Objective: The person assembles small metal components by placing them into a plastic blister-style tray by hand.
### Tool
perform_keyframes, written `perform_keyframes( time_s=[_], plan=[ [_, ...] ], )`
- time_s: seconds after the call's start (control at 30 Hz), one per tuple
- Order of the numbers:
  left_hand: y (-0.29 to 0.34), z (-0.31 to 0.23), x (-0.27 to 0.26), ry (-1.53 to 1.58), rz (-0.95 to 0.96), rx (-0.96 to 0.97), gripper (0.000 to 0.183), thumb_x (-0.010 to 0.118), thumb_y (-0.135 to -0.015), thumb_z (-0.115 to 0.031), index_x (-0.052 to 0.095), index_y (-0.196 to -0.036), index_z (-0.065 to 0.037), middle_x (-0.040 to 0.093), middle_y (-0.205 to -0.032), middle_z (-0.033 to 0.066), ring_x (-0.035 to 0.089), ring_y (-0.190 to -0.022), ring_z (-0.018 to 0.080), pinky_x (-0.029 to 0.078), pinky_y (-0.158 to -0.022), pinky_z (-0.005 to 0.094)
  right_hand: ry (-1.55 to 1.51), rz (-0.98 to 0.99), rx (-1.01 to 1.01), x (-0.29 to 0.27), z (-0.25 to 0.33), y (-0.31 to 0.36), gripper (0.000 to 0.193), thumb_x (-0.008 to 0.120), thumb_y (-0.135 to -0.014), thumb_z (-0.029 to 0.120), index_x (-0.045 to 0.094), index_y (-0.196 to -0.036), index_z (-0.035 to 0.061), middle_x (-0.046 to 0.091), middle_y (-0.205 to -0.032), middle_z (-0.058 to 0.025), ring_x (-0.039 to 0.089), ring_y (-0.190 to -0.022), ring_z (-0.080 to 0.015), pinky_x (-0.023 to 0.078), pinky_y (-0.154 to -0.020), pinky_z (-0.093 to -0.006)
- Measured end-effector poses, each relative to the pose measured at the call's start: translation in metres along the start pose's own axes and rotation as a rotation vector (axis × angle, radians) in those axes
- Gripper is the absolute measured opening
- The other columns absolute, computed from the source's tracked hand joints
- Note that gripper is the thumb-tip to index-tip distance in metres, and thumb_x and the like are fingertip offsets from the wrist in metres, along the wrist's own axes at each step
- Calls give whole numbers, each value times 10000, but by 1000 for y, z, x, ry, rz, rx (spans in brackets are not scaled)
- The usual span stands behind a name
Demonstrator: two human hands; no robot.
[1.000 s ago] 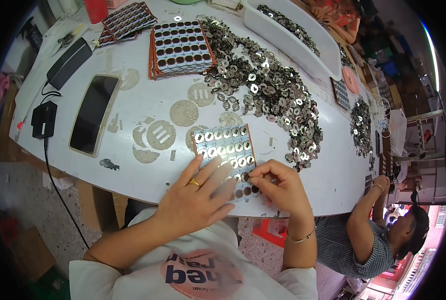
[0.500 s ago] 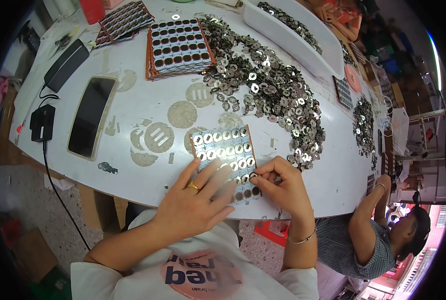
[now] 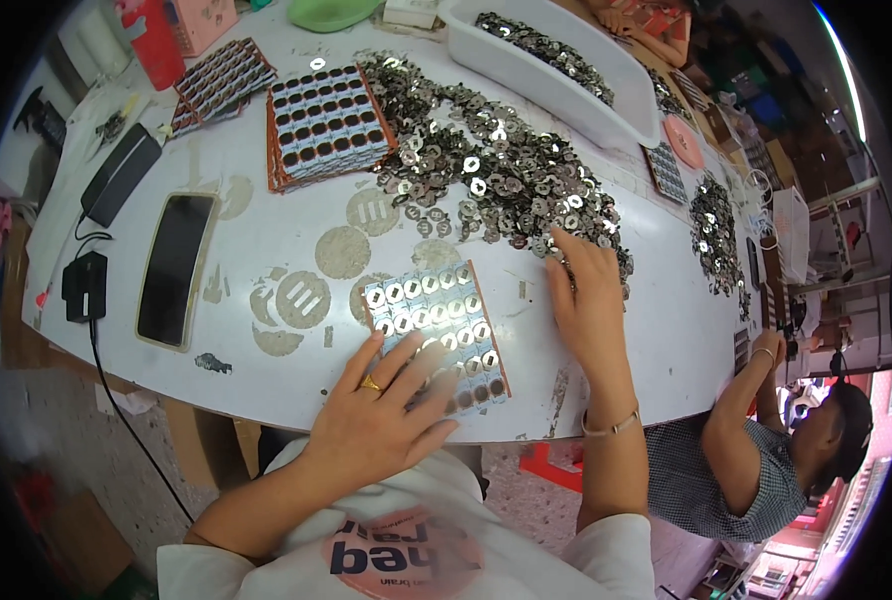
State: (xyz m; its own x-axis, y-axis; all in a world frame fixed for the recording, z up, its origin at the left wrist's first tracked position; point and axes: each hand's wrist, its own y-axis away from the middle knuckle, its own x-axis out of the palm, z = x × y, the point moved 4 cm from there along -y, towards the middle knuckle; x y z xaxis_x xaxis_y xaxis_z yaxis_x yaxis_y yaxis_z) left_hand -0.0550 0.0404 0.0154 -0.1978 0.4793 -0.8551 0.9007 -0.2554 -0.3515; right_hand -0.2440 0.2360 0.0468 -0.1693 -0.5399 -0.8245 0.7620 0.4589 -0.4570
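Note:
My left hand lies with fingers spread over the lower left of a flat panel of small blue-white boards. Shiny metal discs with diamond-shaped holes sit in rows on the panel. Dark round spots show in its nearest row, partly under blurred fingertips. My right hand is at the near right edge of a large pile of loose metal discs. Its thumb and index finger are apart, and discs show between them. Whether the other fingers touch a disc is hidden.
A stack of similar panels stands behind, with more panels to its left. A white bin of discs stands at the back. A phone and black cabled devices lie left. Another person works at the right.
My right hand has left the panel's near right edge and moved away from me to the disc pile. My left hand stays on the panel. The view has shifted slightly.

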Motion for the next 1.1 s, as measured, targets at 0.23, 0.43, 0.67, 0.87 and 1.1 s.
perform_keyframes(
  time_s=[0.23, 0.43, 0.67, 0.87, 1.1],
  plan=[
    [2, 0, -1, 25, -17, -23, 471, 807, -889, -415, 720, -1256, -133, 624, -1456, 107, 533, -1431, 314, 344, -1232, 542, 66, 58, -59, 14, -1, 1, 172, 739, -920, 46, 767, -1088, 68, 742, -1059, -92, 624, -961, -288, 492, -926, -414],
    [2, 6, -11, 141, -39, -48, 537, 828, -870, -414, 689, -1298, -121, 597, -1455, 137, 522, -1427, 353, 342, -1224, 548, -573, 36, 386, 10, -11, 22, 132, 758, -946, -2, 727, -1058, 60, 722, -1021, -12, 656, -952, -111, 517, -899, -254],
    [23, 5, -38, 171, -74, -37, 537, 849, -855, -354, 687, -1302, -103, 588, -1469, 159, 539, -1402, 377, 408, -1165, 513, -931, -28, 488, 6, -15, 56, 122, 702, -993, -4, 679, -1110, 24, 706, -1035, -3, 664, -935, -93, 537, -863, -251],
    [43, -10, -62, 531, 75, 83, 468, 889, -825, -204, 730, -1248, -80, 686, -1333, 126, 640, -1277, 324, 474, -1091, 436, -859, -8, 371, 10, -11, 70, 188, 674, -996, -28, 697, -1179, 9, 607, -1065, -2, 611, -934, -91, 526, -849, -246],
    [7, -122, -54, 1111, 235, 601, 368, 742, -944, -224, 686, -1280, -84, 671, -1257, 75, 639, -1213, 291, 518, -1011, 448, -871, 157, 250, 3, 24, 74, 213, 714, -936, -72, 774, -1124, 7, 677, -1088, -49, 637, -987, -104, 528, -846, -241]
  ],
)
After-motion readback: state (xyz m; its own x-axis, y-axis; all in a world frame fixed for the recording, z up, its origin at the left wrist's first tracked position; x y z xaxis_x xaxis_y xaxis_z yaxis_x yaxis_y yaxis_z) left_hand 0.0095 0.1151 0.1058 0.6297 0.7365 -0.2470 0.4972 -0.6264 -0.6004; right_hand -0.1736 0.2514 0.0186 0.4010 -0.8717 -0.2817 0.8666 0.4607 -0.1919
